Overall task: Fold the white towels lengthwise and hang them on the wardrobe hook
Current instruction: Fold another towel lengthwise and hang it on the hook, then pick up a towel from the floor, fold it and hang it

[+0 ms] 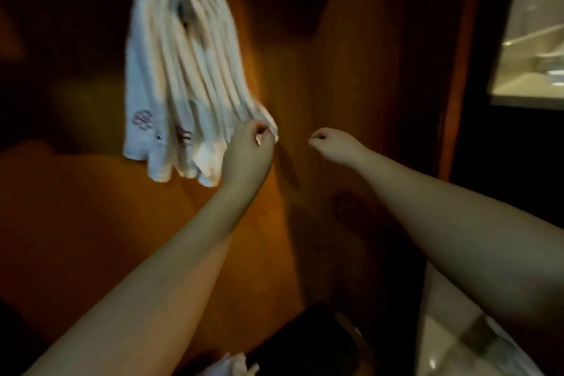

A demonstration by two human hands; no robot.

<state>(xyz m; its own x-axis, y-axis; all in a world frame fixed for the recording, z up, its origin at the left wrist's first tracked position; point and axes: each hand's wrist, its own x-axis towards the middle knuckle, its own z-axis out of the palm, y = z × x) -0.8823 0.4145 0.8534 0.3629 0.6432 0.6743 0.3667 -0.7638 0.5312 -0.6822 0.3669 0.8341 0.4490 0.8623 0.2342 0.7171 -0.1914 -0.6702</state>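
My left hand [248,148] pinches the lower right corner of the white towels [180,70], fingers curled round the edge where the cloth flares out to the side. My right hand [331,142] hangs just to the right of it, apart from the cloth, fingers curled in on themselves with nothing between them.

The towels are folded into long narrow strips and draped together over the hook [183,9] on the wooden wardrobe panel [320,70], so both halves fall down in ribbed layers. The hook itself is only a dark blurred shape inside the loop at the top; I cannot make out its form. The towel ends hang uneven, the left ones lower and flatter, the right ones pulled toward my grip.

On the lower left end there is an embroidered purple emblem [142,120], roundish, like a flower or knot, and beside it some reddish stitched marks [183,136]. The picture is smeared with motion and I cannot read either as letters.

Beyond that, the panel glows orange around the towels and goes nearly black at the upper left. At the right edge a lit glass window [531,40] shows a pale interior, cut off by the frame. At the bottom, a scrap of white cloth [232,365] peeks in beside a dark object [311,342] I cannot identify, and pale floor [442,345] shows beneath my right forearm.
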